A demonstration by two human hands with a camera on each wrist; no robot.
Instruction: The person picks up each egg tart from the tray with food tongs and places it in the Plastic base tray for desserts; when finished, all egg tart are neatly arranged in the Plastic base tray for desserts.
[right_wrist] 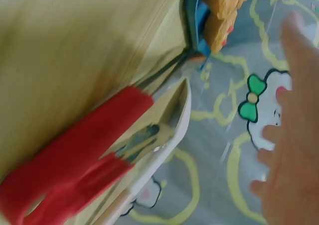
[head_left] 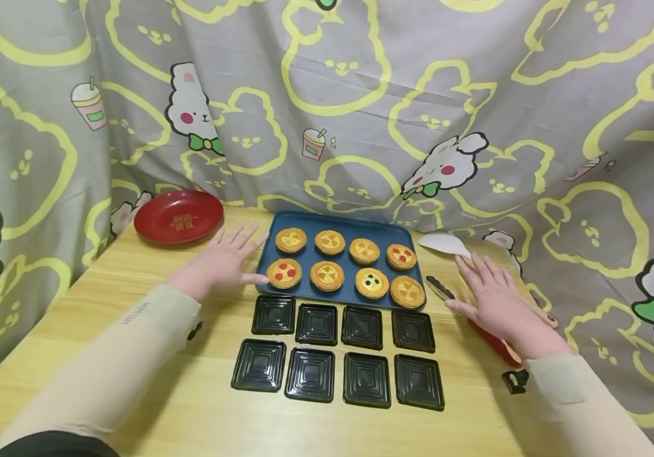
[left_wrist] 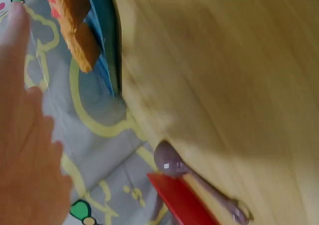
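My left hand (head_left: 226,257) is spread palm down with its thumb right at the left edge of a blue baking tray (head_left: 349,273). Two rows of tarts fill the tray: plain ones (head_left: 327,276), others with red topping (head_left: 284,273), one with dark dots (head_left: 372,283). To the tray's right, my right hand (head_left: 492,301) is likewise spread, fingers straight, holding nothing. It hovers over red-handled tongs (right_wrist: 75,155) and partly hides them in the head view. A white scoop (head_left: 443,244) with a wooden handle (right_wrist: 114,210) lies by its fingertips.
Several black square plastic trays (head_left: 274,314) stand in two rows in front of the baking tray. At the back left is a red plate (head_left: 178,219), with a dark spoon (left_wrist: 169,163) near it. A patterned curtain (head_left: 338,127) hangs behind the wooden table (head_left: 189,393).
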